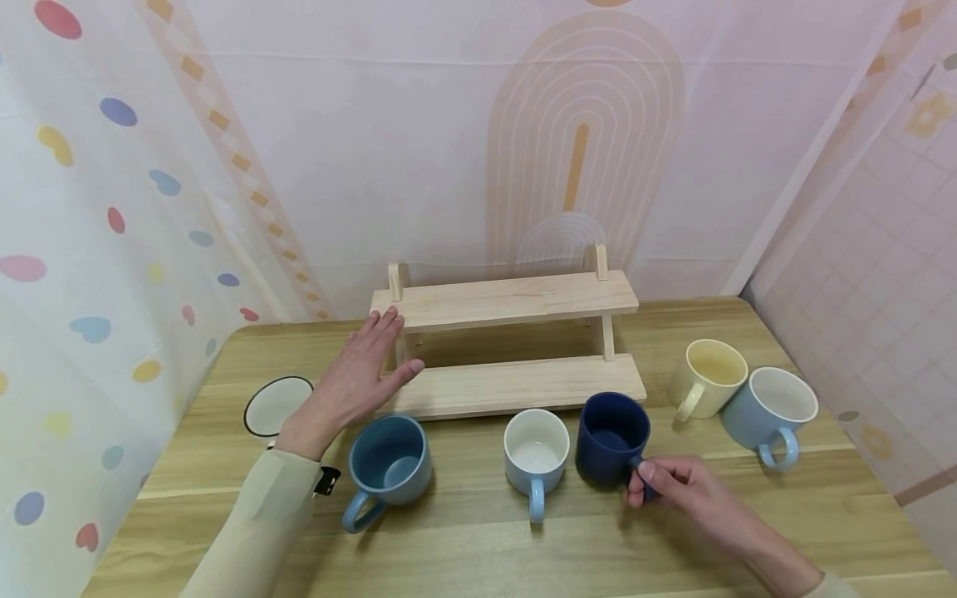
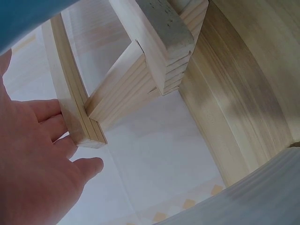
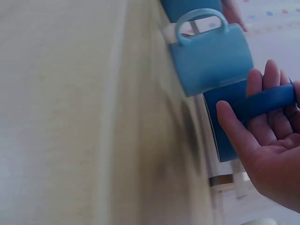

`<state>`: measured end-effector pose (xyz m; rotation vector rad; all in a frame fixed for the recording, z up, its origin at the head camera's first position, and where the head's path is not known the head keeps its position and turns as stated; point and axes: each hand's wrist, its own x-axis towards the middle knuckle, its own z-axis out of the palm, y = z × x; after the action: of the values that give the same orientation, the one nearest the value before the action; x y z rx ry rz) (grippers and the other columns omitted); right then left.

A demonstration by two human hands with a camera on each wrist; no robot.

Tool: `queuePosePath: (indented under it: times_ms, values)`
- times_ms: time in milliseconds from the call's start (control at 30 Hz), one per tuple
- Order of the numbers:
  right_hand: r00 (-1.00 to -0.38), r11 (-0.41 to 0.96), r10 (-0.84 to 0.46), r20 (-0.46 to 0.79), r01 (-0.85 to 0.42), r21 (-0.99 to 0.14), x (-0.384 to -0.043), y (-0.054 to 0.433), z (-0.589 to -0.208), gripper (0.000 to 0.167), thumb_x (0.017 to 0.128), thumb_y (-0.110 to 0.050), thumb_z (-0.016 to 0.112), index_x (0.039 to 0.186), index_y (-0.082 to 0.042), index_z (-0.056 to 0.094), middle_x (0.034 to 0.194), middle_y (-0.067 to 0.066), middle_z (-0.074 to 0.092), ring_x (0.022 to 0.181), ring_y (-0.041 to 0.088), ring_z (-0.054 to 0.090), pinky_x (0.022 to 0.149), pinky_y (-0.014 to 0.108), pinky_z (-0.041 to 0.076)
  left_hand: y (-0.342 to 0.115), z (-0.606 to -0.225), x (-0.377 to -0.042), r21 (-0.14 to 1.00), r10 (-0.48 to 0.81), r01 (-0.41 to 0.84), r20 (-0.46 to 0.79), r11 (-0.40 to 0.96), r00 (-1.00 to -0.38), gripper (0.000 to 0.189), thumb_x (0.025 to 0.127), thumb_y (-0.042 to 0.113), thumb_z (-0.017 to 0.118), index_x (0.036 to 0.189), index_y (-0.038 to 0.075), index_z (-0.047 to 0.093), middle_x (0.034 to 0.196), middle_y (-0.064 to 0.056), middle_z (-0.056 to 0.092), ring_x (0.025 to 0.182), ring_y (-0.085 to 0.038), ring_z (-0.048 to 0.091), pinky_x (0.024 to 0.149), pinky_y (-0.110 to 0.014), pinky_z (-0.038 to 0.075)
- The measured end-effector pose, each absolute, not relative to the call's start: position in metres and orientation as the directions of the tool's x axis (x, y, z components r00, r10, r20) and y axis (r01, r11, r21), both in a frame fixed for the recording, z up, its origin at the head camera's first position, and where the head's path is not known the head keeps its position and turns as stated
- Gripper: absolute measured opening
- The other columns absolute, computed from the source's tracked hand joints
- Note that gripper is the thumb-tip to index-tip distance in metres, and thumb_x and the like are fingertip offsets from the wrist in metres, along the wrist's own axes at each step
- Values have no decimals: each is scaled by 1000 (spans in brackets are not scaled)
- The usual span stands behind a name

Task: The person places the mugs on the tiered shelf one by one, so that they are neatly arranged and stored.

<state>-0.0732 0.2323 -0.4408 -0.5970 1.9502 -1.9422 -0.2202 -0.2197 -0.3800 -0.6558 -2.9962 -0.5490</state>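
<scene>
My right hand (image 1: 684,490) grips the handle of a navy blue mug (image 1: 611,436), fingers curled through it, as the right wrist view shows. The mug is upright in front of the shelf's right half. My left hand (image 1: 347,378) touches the left end of the two-tier wooden shelf (image 1: 508,301), fingers straight at the upper board's edge. In the left wrist view the fingers (image 2: 49,112) reach behind the board end. Between the hands stand a white-and-light-blue mug (image 1: 537,453) and a teal blue mug (image 1: 390,465), handles toward me.
At the right stand a pale yellow mug (image 1: 709,378) and a light blue mug (image 1: 770,411), close together. A white mug with a black rim (image 1: 277,405) is partly hidden behind my left forearm. A patterned curtain (image 1: 374,149) hangs behind the wooden table (image 1: 478,548).
</scene>
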Motion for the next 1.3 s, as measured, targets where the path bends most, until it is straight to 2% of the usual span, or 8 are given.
queuePosePath:
  times_ms: [300, 433, 667, 900, 1300]
  values:
    - [-906, 34, -396, 151, -178, -983, -78, 226, -414, 33, 112, -3, 37, 96, 10, 62, 94, 9, 74, 95, 17, 74, 91, 29, 59, -219, -381, -221, 319, 399, 412, 107, 854, -911, 88, 104, 63, 45, 164, 2, 24, 173, -15, 12, 159, -37, 5, 124, -65, 9]
    - [-921, 59, -338, 193, -226, -972, -82, 222, -403, 33, 113, -5, 37, 93, 8, 60, 90, 5, 71, 91, 18, 73, 90, 27, 58, -219, -382, -221, 318, 400, 413, 109, 853, -910, 88, 104, 63, 45, 163, 1, 25, 172, -15, 12, 159, -37, 4, 124, -64, 9]
    - [-956, 83, -198, 215, -235, -969, -92, 212, -387, 35, 113, -12, 41, 92, 9, 59, 83, -1, 64, 86, 19, 74, 88, 28, 59, -218, -382, -222, 321, 395, 406, 102, 856, -913, 88, 104, 63, 45, 164, 2, 24, 173, -15, 11, 159, -36, 3, 125, -63, 8]
    - [-965, 138, -131, 225, -243, -960, -110, 204, -370, 42, 114, -25, 42, 91, 8, 58, 88, 9, 64, 89, 21, 73, 90, 26, 59, -217, -382, -224, 324, 394, 405, 101, 855, -913, 88, 104, 63, 45, 164, 2, 24, 173, -15, 12, 159, -36, 3, 125, -61, 8]
    - [-960, 44, -65, 273, -276, -960, -143, 190, -347, 42, 111, -28, 49, 96, 9, 60, 85, 3, 62, 87, 14, 74, 89, 27, 59, -218, -386, -226, 333, 394, 409, 114, 850, -912, 88, 104, 63, 46, 164, 2, 25, 173, -14, 13, 159, -35, 3, 126, -60, 9]
